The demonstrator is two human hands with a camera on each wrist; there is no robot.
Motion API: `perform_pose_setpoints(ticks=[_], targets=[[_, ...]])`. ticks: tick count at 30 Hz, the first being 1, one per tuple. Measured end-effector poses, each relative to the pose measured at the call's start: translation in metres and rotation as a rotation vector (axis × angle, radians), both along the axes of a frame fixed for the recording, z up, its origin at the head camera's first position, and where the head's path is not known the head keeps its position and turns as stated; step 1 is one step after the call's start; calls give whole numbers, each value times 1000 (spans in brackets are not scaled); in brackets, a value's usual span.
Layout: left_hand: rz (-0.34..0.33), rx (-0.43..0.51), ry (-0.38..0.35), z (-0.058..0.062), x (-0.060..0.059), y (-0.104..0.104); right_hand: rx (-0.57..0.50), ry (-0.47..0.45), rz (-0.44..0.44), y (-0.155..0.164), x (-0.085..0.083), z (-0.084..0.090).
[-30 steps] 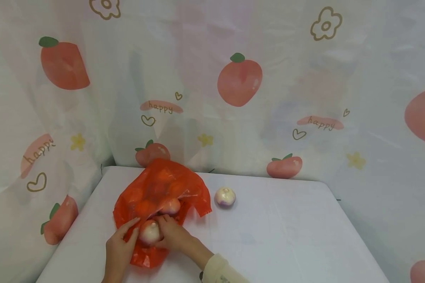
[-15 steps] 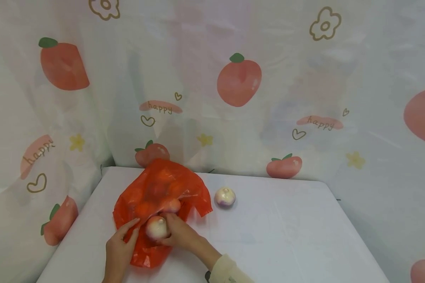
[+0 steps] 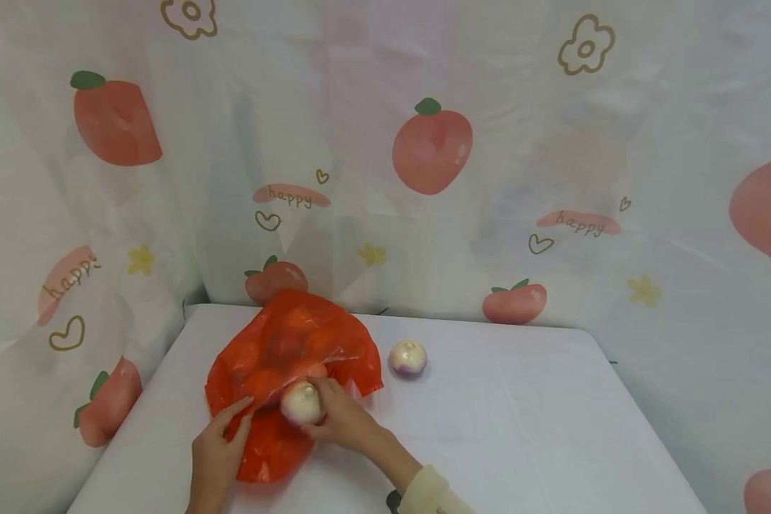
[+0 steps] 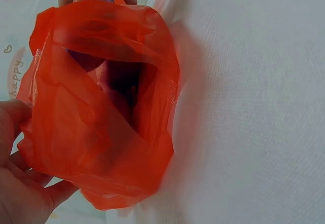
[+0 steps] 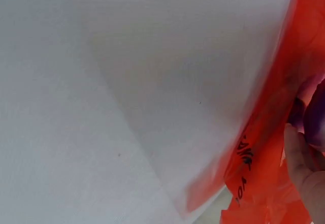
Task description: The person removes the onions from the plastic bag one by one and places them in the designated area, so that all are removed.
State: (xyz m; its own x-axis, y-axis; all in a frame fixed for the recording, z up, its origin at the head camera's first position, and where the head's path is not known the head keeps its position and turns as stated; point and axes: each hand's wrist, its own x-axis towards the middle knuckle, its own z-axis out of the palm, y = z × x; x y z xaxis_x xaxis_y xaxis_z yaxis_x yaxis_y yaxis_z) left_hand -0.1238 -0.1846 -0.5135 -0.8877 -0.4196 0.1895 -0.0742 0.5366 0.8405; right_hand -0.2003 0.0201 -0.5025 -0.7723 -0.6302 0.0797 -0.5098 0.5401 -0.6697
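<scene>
Holds round white-purple onion (image 3: 300, 405) in right grip (image 3: 343, 421), red plastic bag (image 3: 276, 350) in left grip (image 3: 217, 450); has another (image 3: 408, 358) out toward surface's (image 3: 520, 421) far edge, more inside

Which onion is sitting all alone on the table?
The lone onion, right of the red bag in the head view. A second onion is in the right hand, and a third onion shows in the bag.

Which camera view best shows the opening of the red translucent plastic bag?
The left wrist view: the bag opens toward the camera, its dark inside showing. In the head view, a round white-purple onion and the right hand partly block it; the right wrist view catches mostly the bag's lettered side.
</scene>
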Motion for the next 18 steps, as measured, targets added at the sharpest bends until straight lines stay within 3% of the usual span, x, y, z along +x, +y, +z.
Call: perform_pose_setpoints(ticks=[5,13,18], targets=[[-1,6,-27,1,0,1,16,74,-14,10,1,1],[-11,13,-13,1,-1,1,-26,41,-9,30,3,2],[-15,25,-43,2,-1,0,2,108,0,42,6,-1]])
